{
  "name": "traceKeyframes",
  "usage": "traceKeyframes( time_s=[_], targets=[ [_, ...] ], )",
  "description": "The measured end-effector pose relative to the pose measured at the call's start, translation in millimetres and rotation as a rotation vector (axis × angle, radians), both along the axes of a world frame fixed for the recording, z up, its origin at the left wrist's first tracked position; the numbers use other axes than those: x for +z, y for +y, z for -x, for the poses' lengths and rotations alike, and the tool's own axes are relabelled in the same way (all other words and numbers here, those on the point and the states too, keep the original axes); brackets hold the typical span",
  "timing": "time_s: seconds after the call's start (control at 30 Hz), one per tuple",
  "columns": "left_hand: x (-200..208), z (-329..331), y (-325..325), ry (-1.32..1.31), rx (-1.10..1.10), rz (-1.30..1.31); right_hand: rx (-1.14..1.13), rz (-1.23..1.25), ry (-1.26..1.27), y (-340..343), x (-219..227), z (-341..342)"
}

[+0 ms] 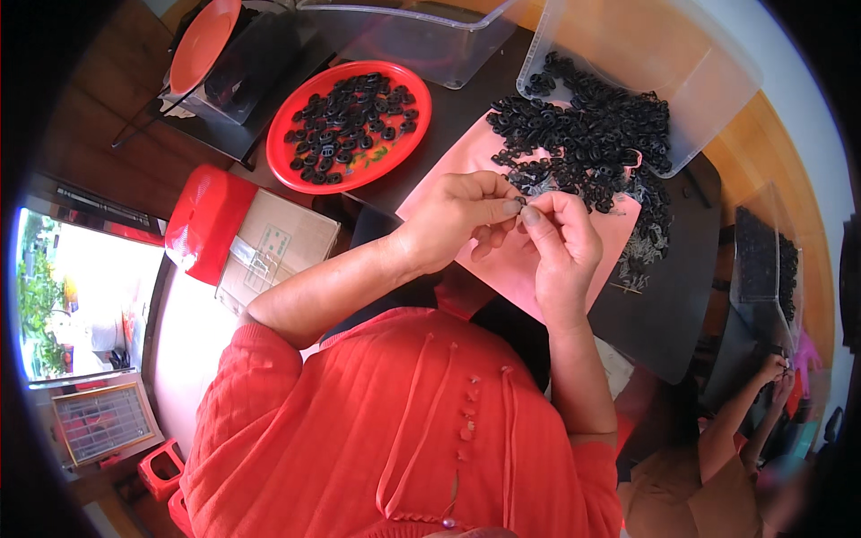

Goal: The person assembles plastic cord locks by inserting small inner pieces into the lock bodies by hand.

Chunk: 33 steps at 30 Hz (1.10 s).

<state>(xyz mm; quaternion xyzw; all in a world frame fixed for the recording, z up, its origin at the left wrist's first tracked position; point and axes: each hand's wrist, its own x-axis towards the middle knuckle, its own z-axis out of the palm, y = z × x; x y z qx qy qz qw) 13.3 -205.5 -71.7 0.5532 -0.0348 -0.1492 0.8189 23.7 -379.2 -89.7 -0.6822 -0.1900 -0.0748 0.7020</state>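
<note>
Small dark piece [520, 203], frame centre: left hand [451, 215] and right hand [567, 244] pinch it, fingers nearly closed, probably to steady it; black parts pile [583, 125] upper right, red tray [280, 136] upper left, both presumably within reach.

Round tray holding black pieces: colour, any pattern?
Round tray: red, with a green-and-yellow motif, partly covered. Best seen in the head view.
</note>
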Motion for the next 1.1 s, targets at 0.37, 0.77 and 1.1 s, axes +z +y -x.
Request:
traceKeyframes(
  time_s=[0.37, 0.77, 1.1],
  targets=[
    [-17.1, 0.2, -5.7, 0.07, 0.087, 0.145, 0.009, 0.099, -0.013, -5.1, -4.4, -3.6],
    [-31.8, 3.7, -8.3, 0.013, 0.119, 0.051, -0.078, 0.293, -0.237, -4.9, -11.2, -6.8],
    [-29.3, 7.0, -5.6, -0.072, 0.129, -0.135, -0.063, 0.298, -0.234, -5.9, -14.6, -6.5]
  ],
)
